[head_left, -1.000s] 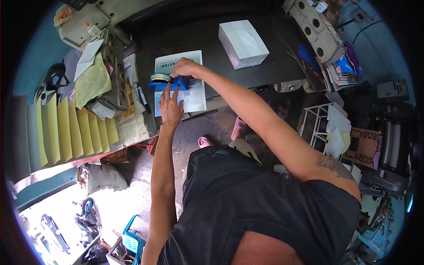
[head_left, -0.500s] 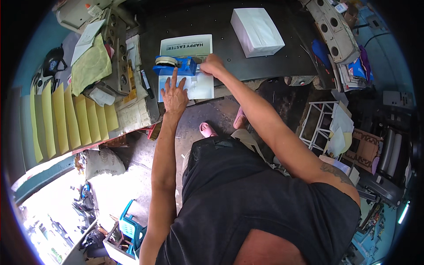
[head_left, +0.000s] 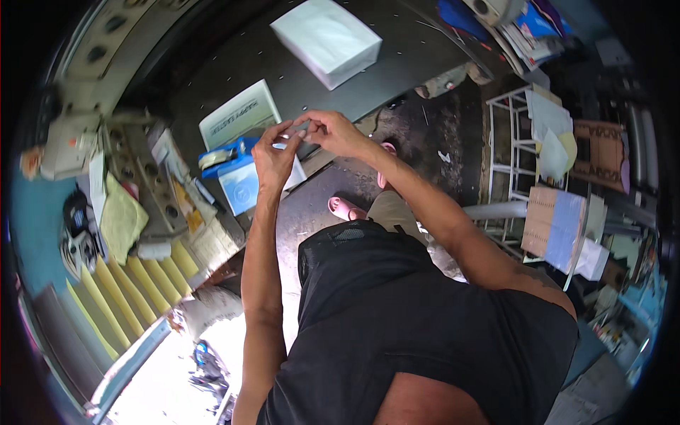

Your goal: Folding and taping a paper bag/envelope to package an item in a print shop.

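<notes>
My left hand (head_left: pixel 273 157) and my right hand (head_left: pixel 336 134) meet fingertip to fingertip above the front edge of the dark table (head_left: pixel 234 57). Both pinch what looks like a short piece of clear tape (head_left: pixel 302 127); the fingers cover much of it. Just left of my left hand stands a blue tape dispenser (head_left: pixel 246 146) carrying a roll of tape (head_left: pixel 218 157). It rests on a white printed sheet (head_left: pixel 241 117) with a greenish band, which sticks out beyond and in front of it.
Farther back on the table lies a white paper-wrapped block (head_left: pixel 329 39). Yellow folded sheets (head_left: pixel 131 290) and a yellow cloth (head_left: pixel 122 219) are at the left. To the right stand a white metal rack (head_left: pixel 510 152) and a spiral-bound stack (head_left: pixel 549 227).
My right hand has come away from the dispenser, and my left hand has lifted off it to meet the right. The whole view has turned, shifting the table leftward.
</notes>
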A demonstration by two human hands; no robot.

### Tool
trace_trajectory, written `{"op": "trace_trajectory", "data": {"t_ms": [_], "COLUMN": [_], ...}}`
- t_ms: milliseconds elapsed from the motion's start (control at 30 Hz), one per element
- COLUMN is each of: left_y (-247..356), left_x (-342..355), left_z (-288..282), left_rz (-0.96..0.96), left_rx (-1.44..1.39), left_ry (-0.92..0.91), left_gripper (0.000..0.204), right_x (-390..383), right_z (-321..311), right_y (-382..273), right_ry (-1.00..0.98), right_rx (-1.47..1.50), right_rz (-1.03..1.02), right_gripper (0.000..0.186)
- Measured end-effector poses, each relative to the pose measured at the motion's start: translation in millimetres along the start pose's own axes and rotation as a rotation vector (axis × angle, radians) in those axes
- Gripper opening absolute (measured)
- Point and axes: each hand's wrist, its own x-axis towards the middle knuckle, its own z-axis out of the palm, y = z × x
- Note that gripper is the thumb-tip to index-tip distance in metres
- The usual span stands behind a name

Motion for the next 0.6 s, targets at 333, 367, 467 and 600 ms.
{"op": "trace_trajectory", "data": {"t_ms": [333, 367, 467, 600], "left_y": [-16, -16, -14, 7], "left_x": [34, 38, 43, 39], "left_z": [123, 135, 158, 172], "left_rz": [-0.151, -0.149, -0.229, -0.113], "left_rx": [-0.421, -0.481, -0.522, -0.401], "left_ry": [0.145, 0.213, 0.286, 0.268], "left_gripper": [0.011, 0.009, 0.011, 0.042], "right_x": [-5, 0, 16, 29], "right_z": [-92, -101, -123, -150], "right_y": [23, 24, 26, 5], "right_ry": [0.229, 0.239, 0.180, 0.044], "right_rx": [-0.539, -0.627, -0.753, -0.842], "right_rz": [-0.041, -0.067, -0.203, -0.306], "right_gripper": [0.011, 0.011, 0.008, 0.013]}}
